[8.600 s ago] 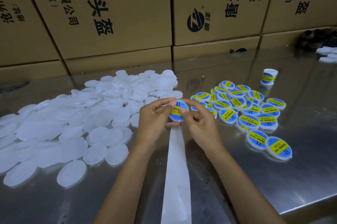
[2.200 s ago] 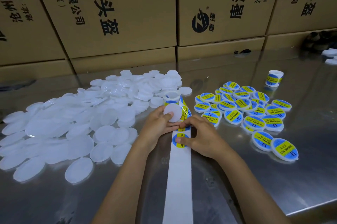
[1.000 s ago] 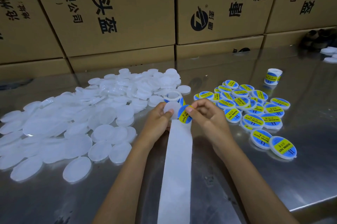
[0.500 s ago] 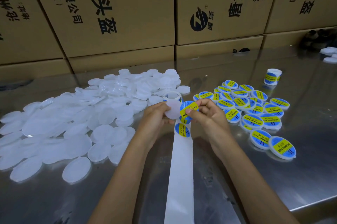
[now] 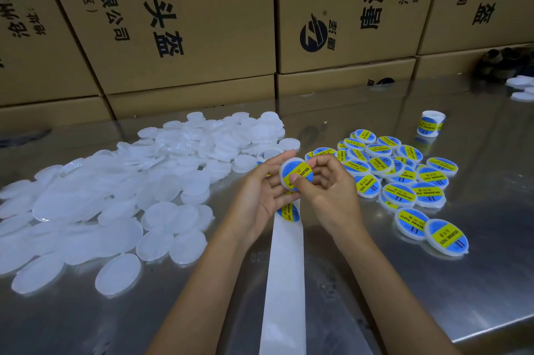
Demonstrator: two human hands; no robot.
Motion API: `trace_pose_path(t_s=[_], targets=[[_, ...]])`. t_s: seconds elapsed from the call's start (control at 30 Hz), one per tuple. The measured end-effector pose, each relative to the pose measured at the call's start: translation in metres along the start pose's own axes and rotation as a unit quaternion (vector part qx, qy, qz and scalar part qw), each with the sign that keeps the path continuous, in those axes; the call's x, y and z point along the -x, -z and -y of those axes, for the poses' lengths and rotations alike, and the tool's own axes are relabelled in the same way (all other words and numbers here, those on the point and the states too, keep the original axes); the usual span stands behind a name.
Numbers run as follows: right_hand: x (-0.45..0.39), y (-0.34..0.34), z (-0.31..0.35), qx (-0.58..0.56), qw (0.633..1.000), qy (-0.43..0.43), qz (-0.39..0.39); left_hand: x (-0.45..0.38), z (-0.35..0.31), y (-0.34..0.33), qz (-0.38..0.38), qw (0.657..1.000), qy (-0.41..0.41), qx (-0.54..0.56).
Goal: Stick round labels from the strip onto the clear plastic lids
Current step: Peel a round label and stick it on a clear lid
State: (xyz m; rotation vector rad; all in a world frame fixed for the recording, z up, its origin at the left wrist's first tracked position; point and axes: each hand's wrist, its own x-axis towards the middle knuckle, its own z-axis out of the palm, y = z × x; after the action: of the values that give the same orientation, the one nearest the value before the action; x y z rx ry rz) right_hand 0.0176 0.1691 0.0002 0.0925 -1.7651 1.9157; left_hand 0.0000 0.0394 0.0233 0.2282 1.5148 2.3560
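**Label going down on the lid between our hands**

The round clear plastic lid [image 5: 291, 174] we are working on sits at the middle of the table, lifted just off it, with the round blue and yellow label [image 5: 297, 173] already lying across its face. Our left hand [image 5: 261, 192] cradles the lid from the left and behind, fingers curled round its rim, so that grip is closed on the lid. Our right hand [image 5: 329, 187] comes in from the right, its thumb pressing the near edge of the label and its curled fingers behind the far rim; it too grips the lid. The lid faces up toward us, and the right thumb is the part nearest the label, so we judge the smoothing stroke falls to it, running from the near edge toward the far one.

Just below the hands the white backing strip [image 5: 284, 282] runs toward us, with the next label [image 5: 289, 212] on it close under the left palm. To the left lies the heap of unlabelled lids [image 5: 115, 195]; to the right, the cluster of labelled lids [image 5: 404, 178], where we expect this one to go. A small roll of labels [image 5: 430, 123] stands farther right, before the wall of brown cardboard boxes [image 5: 202, 22]. The shiny steel table [image 5: 404, 297] carries it all.
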Motion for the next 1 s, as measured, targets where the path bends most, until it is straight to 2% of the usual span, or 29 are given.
trace_pose_path(t_s=[0.4, 0.63, 0.77, 0.9, 1.0], targets=[[-0.001, 0.002, -0.008, 0.023, 0.999, 0.017, -0.018, 0.001, 0.001, -0.006, -0.004, 1.0, -0.01, -0.024], [0.001, 0.001, -0.011, 0.093, 0.994, 0.042, -0.04, 0.003, 0.003, -0.008, -0.002, 0.998, -0.021, -0.055], [0.001, 0.004, -0.014, 0.168, 0.981, 0.059, -0.069, 0.003, 0.001, -0.007, -0.015, 0.999, -0.029, -0.014], [0.003, 0.003, -0.013, 0.199, 0.978, 0.038, -0.054, 0.002, 0.0, -0.006, -0.015, 0.999, -0.025, 0.044], [0.005, 0.005, -0.014, 0.255, 0.965, 0.053, -0.041, 0.002, -0.001, -0.006, 0.007, 0.997, -0.026, 0.071]])
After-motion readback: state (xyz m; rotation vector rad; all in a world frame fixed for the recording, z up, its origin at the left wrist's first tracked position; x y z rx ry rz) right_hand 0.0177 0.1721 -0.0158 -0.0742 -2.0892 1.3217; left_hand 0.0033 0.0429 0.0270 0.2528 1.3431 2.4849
